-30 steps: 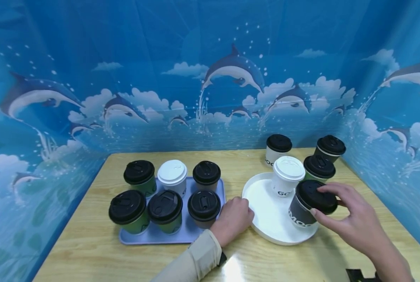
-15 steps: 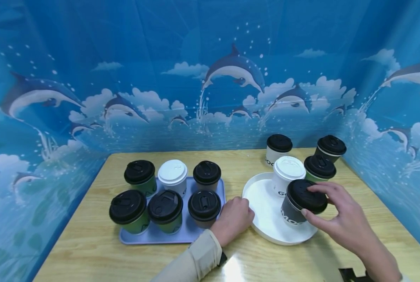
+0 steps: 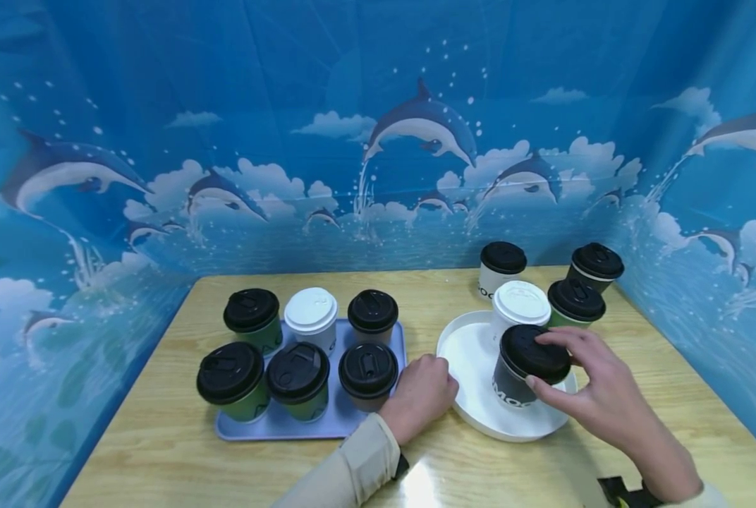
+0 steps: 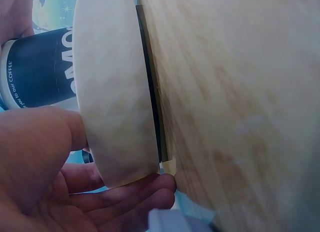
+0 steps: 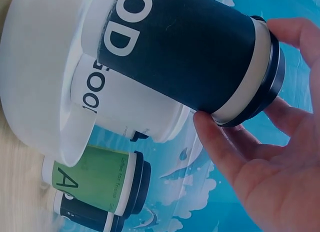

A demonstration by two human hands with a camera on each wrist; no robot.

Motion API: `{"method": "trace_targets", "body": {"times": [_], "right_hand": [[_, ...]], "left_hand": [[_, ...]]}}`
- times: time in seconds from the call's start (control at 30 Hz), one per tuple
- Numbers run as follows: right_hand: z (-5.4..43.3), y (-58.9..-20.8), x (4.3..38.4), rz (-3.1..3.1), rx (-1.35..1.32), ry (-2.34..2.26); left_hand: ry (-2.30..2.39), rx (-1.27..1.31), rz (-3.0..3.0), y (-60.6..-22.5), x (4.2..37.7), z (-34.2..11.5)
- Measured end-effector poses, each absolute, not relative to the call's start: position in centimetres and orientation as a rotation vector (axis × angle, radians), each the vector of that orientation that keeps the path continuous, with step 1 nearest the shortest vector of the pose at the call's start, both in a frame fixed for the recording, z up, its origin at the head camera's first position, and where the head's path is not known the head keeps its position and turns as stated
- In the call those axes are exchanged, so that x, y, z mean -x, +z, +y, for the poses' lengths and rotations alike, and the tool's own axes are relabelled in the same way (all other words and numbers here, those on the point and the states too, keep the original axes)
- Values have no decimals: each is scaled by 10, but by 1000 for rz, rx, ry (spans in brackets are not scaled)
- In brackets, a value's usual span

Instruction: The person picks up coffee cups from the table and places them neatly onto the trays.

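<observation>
My right hand [image 3: 606, 398] grips a dark grey coffee cup [image 3: 511, 384] by its black lid [image 3: 533, 353], thumb on the near side and fingers over the far side. The cup stands upright over the round white tray [image 3: 470, 384], close in front of a white cup with a white lid [image 3: 519, 303]. In the right wrist view the dark cup's base [image 5: 95, 27] is right at the tray. My left hand [image 3: 419, 391] pinches the tray's left rim; the left wrist view shows its thumb and fingers around the tray's edge [image 4: 117, 92].
Left of the round tray, a lilac rectangular tray [image 3: 289, 429] holds several lidded cups in two rows. Behind the round tray stand a white cup with a black lid [image 3: 498, 271], a green cup [image 3: 575, 303] and another dark cup [image 3: 596, 268]. Dolphin-printed cloth [image 3: 327, 141] surrounds the table.
My right hand has carried the dark cup leftward across the round tray, from its right side toward the middle, now overlapping the white cup. My left hand has stayed at the tray's rim.
</observation>
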State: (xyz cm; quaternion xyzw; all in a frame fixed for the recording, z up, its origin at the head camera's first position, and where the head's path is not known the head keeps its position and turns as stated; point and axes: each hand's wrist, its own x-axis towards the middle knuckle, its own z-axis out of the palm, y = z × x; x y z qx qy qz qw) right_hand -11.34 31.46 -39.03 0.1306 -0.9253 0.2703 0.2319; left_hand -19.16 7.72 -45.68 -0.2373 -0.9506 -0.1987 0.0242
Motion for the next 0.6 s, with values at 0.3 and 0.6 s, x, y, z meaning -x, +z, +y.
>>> {"method": "trace_targets", "body": {"times": [0.3,0.6], "right_hand": [[304,-394,118,-2506,-386,715],[299,-398,123,-2481,-401,754]], "left_hand": [[-626,739,-2942,-456,192,76],[-627,753,-2936,-459,193,76]]}}
